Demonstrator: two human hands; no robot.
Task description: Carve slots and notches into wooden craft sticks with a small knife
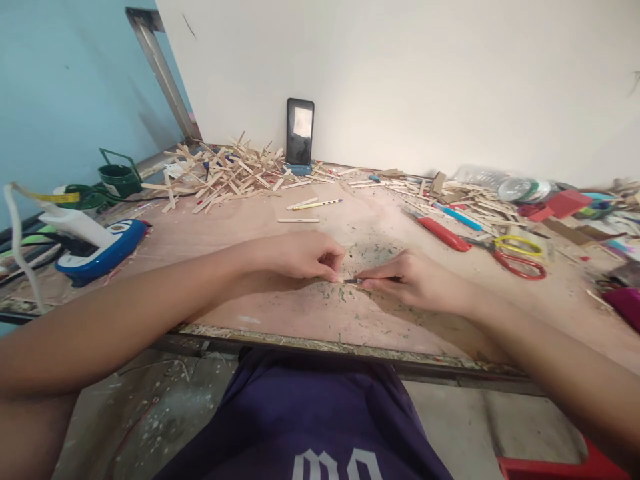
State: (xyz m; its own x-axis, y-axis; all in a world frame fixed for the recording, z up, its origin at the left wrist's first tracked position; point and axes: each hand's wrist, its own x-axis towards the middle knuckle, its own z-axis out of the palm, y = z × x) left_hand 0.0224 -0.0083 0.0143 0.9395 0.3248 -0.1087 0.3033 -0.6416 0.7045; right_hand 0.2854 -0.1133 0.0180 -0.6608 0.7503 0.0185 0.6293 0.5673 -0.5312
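Over the front middle of the wooden table (240, 300), my two hands nearly meet. My right hand (415, 280) pinches a small metal blade (353, 281) whose tip points left. Closed in a pinch, my left hand (315, 257) holds a tiny pale piece of wood (341, 279) at the blade's tip; most of it is hidden by the fingers. Green and dark crumbs (345, 310) lie scattered beneath and around both hands. A single craft stick (299, 221) and a yellow pencil (317, 205) rest just beyond my left hand.
A heap of craft sticks (235, 173) and a propped phone (300, 132) stand at the back. To the right lie a red-handled knife (445, 234), a blue pen-like tool (457, 217), scissors (520, 263) and a plastic bottle (520, 189). A blue power strip (107, 257) sits left.
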